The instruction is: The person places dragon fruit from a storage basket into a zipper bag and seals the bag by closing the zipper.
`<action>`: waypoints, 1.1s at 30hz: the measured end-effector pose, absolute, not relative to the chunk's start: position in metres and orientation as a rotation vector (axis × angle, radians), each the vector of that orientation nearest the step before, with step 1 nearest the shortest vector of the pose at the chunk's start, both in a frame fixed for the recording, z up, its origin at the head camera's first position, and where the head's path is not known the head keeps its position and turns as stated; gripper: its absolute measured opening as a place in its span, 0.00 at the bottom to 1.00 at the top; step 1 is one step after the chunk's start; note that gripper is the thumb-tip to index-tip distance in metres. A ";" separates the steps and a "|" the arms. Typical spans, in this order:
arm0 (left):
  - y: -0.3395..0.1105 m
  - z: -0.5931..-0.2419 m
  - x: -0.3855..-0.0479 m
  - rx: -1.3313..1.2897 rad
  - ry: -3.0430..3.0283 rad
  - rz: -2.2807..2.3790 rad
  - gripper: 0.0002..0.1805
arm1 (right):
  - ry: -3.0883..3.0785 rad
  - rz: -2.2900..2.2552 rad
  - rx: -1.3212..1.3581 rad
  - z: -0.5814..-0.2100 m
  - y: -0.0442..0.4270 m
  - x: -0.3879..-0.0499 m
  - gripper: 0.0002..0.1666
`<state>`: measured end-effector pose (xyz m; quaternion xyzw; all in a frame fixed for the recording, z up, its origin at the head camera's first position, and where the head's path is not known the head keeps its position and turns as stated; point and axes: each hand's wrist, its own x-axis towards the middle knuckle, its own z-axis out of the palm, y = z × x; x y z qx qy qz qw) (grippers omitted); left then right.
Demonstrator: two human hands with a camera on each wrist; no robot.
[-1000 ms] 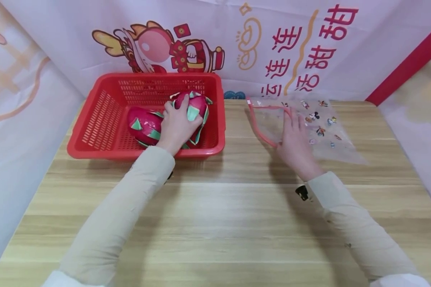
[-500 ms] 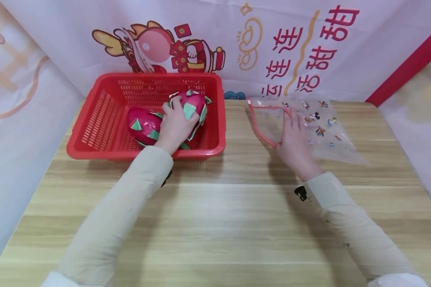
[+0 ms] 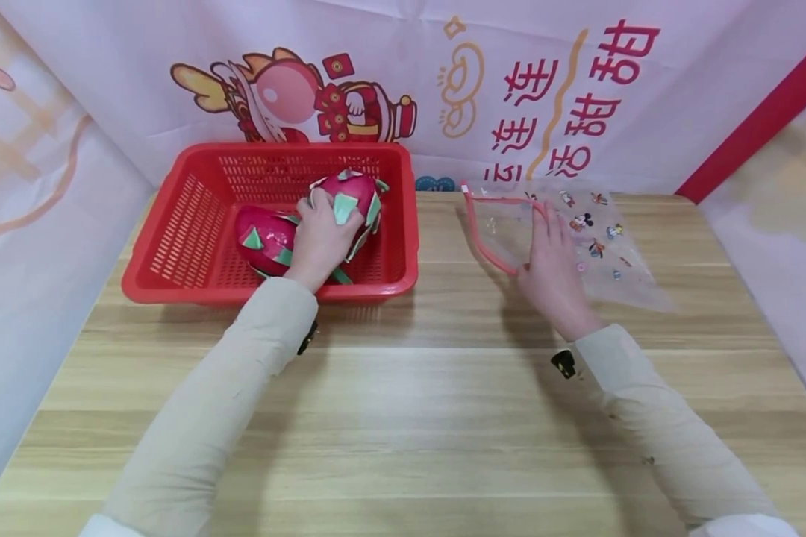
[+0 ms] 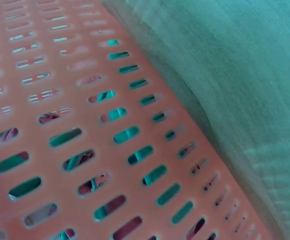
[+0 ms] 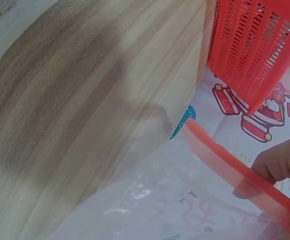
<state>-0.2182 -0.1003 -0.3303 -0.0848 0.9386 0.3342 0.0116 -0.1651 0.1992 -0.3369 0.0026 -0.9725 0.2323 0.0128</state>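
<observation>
In the head view, my left hand [image 3: 325,235] grips the right-hand one of two pink dragon fruits [image 3: 363,192] with green scales, inside a red plastic basket [image 3: 413,224]. The other dragon fruit [image 3: 262,231] lies left of that hand. To the right, my right hand [image 3: 556,280] holds the red-edged mouth of a clear bag [image 3: 634,261] printed with small cartoon figures. Its thumb and fingers pinch the red edge [image 5: 224,162] in the right wrist view. Only the perforated basket wall [image 4: 85,120] shows in the left wrist view; the left hand is hidden there.
The basket and bag stand along the back of a wooden table [image 3: 403,418]. Behind them hangs a white printed cloth [image 3: 430,89], with further cloth [image 3: 33,246] at the left side. A red strip [image 3: 759,119] runs down the right.
The fingers of my left hand have shifted to the left side of the dragon fruit, which has moved slightly left in the basket. My right hand stays on the bag's edge. The head view has tilted slightly.
</observation>
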 end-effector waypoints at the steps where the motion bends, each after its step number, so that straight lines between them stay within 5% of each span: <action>1: -0.101 -0.330 -0.218 -0.257 2.924 1.046 0.29 | -3.030 0.723 0.010 -0.337 0.199 -0.165 0.56; 10: -0.101 -0.331 -0.218 -0.228 2.970 1.185 0.27 | -3.044 0.698 0.015 -0.339 0.200 -0.164 0.55; 33: -0.078 -0.317 -0.204 0.038 2.891 1.630 0.39 | -2.980 0.767 0.038 -0.340 0.205 -0.166 0.55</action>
